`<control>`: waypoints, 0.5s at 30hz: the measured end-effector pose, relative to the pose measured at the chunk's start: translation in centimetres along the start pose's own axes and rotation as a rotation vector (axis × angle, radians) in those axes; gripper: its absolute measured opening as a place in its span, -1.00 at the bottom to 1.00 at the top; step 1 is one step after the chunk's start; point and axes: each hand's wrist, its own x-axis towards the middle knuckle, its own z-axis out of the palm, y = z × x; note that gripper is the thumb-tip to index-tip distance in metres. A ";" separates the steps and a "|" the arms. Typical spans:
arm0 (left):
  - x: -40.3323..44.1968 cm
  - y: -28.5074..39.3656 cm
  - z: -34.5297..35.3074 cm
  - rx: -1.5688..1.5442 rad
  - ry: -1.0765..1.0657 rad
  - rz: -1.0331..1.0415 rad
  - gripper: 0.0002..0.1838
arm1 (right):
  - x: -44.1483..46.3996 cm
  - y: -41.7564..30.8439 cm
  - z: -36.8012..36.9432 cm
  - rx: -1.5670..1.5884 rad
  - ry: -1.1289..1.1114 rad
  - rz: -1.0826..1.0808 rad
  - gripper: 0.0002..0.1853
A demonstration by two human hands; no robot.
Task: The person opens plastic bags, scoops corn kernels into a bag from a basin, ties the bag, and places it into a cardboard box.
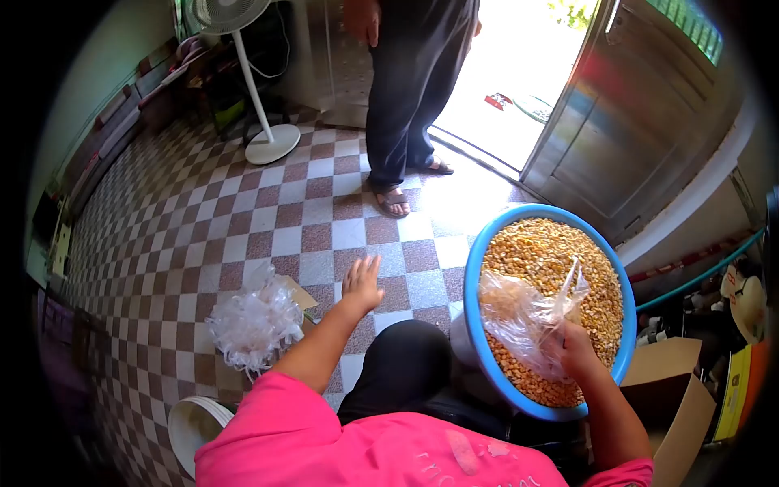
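Two hands, head view: the left hand [363, 284] is raised over the checkered floor [324, 235], fingers spread wide, nothing in them that I can see. The right hand [574, 351] has its fingers bunched narrow on a clear, crinkly plastic bag [522, 321], though their tips are partly hidden.
Bag: inside the tub, lying slack on the grain, not tied. Can't tell if the kernels showing there are inside it or just seen through it.
Tub: big round blue plastic one [473, 304], right in front of the sitter's right side, loaded with yellow-orange kernels [540, 235].
How far along: bag's in hand and down at the kernels, but it's not closed up or lifted clear. No filled bag that I can spot, so honestly looks early for this one.
Bag pile: a fluffy heap of crumpled clear plastic [256, 316], off to the left, apart from the tub.
Nearby: open brown cardboard box [686, 418] beside the tub; a person in dark trousers [410, 81] stands by the doorway, hands off the grain.
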 end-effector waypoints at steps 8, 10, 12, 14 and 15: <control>-6.1 -3.0 5.7 -0.061 -0.248 -0.153 -0.04 | 0.2 -0.4 0.0 -0.033 -0.036 0.063 -0.85; -6.2 -3.0 5.6 -0.075 -0.229 -0.139 -0.04 | 0.1 -0.5 0.0 -0.018 -0.050 0.074 -0.83; -6.1 -3.2 5.5 -0.087 -0.209 -0.122 -0.04 | 0.1 -0.4 0.0 -0.004 -0.052 0.072 -0.82; -5.9 -3.4 5.2 -0.037 -0.149 -0.064 -0.04 | 0.0 0.1 0.0 0.011 -0.054 0.070 -0.81; -5.8 -3.4 5.0 -0.039 -0.146 -0.062 -0.04 | 0.0 0.5 0.0 -0.007 -0.049 0.075 -0.81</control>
